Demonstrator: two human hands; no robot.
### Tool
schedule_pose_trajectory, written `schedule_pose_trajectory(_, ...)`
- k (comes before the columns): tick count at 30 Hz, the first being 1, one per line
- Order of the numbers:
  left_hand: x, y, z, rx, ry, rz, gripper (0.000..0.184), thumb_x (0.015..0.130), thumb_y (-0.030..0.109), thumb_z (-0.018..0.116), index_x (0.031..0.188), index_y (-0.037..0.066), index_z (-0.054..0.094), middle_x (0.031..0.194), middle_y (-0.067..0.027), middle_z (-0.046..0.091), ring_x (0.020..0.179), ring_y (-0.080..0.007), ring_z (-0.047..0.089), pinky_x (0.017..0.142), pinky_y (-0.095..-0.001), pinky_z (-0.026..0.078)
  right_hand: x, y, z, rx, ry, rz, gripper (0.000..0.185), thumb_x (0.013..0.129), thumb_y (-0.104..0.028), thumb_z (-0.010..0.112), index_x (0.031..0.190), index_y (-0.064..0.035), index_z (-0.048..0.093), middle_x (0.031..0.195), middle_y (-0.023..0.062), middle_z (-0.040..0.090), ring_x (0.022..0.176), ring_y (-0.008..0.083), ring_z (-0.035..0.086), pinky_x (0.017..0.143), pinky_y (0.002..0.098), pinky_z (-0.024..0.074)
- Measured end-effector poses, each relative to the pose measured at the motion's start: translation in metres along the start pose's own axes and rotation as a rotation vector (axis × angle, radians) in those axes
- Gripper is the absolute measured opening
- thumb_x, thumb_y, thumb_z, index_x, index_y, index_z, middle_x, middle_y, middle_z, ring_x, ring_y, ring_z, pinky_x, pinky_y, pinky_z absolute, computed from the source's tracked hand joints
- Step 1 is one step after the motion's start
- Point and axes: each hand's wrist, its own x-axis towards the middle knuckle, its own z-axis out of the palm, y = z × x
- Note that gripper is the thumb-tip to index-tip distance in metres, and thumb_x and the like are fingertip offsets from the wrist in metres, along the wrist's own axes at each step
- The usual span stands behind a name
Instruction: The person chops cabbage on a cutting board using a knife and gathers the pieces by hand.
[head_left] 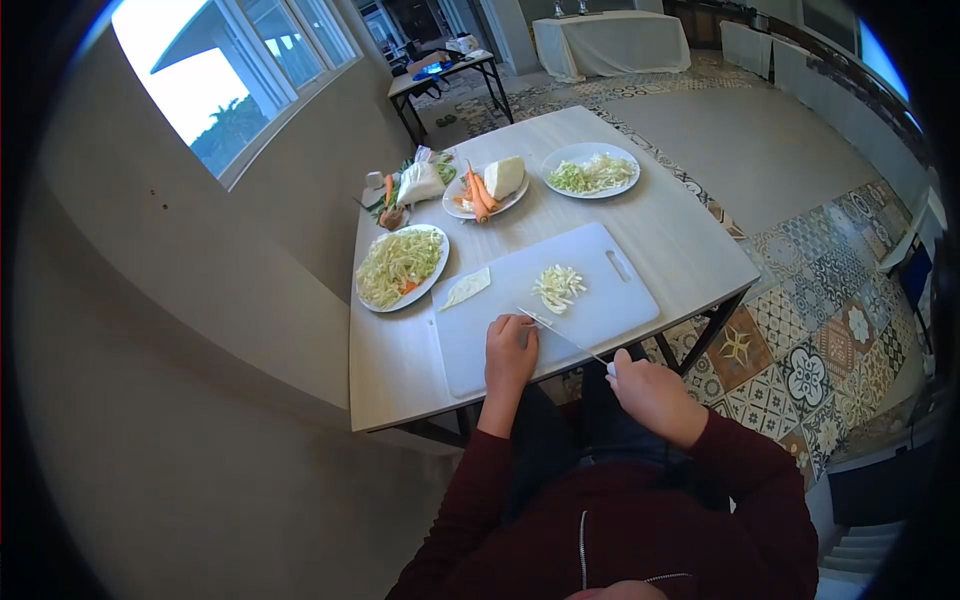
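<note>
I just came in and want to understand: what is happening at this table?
A person holds a knife in the right hand, its blade over a white cutting board. The left hand is near the blade's tip; whatever is under its fingers is hard to see. Farther up the board lie a small pile of pale cut strips and, left of it, a larger flat piece. Plates of shredded vegetables and whole carrots stand around.
</note>
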Motion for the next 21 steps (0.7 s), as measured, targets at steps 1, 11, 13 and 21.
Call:
schedule_pose_trajectory(1,0.0,0.0,0.0,0.001,-0.002,-0.004,0.014,0.078,0.003,0.07,0.093,0.002,0.068,0.095,-0.0151,0.066,0.093,-0.0354,0.063,0.084,-0.0421,0.051,-0.003,0.002,-0.002,0.002,-0.005,-0.004,0.025,0.098,-0.025,0.055,0.096,0.0,0.051,0.073,0.0213,0.067,0.068,0.0395,0.069,0.059,0.0516,0.0549)
schedule_pose_trajectory(11,-0.001,-0.001,0.001,-0.003,0.031,0.02,0.012,0.078,0.002,0.069,0.09,0.002,0.068,0.091,-0.0142,0.066,0.091,-0.033,0.064,0.082,-0.0408,0.051,-0.008,0.004,-0.019,0.044,-0.083,0.026,0.029,0.097,-0.027,0.057,0.097,0.0012,0.052,0.077,0.0247,0.067,0.076,0.0427,0.068,0.066,0.0527,0.0547)
schedule_pose_trajectory(13,-0.002,-0.002,0.002,0.003,0.044,0.032,0.011,0.077,0.002,0.069,0.088,0.003,0.068,0.09,-0.0141,0.065,0.089,-0.0327,0.064,0.08,-0.0409,0.051,0.001,0.003,-0.015,0.051,-0.076,0.016,0.029,0.097,-0.027,0.057,0.098,0.0014,0.054,0.079,0.0251,0.068,0.078,0.043,0.069,0.068,0.0531,0.0547)
schedule_pose_trajectory(21,-0.002,-0.004,0.002,0.023,0.047,0.031,0.01,0.076,0.003,0.07,0.086,0.003,0.067,0.087,-0.0131,0.065,0.085,-0.0313,0.064,0.077,-0.0405,0.052,0.028,-0.002,-0.002,0.064,-0.054,-0.003,0.031,0.096,-0.028,0.058,0.1,0.0029,0.055,0.082,0.0248,0.068,0.08,0.043,0.068,0.07,0.0522,0.0545)
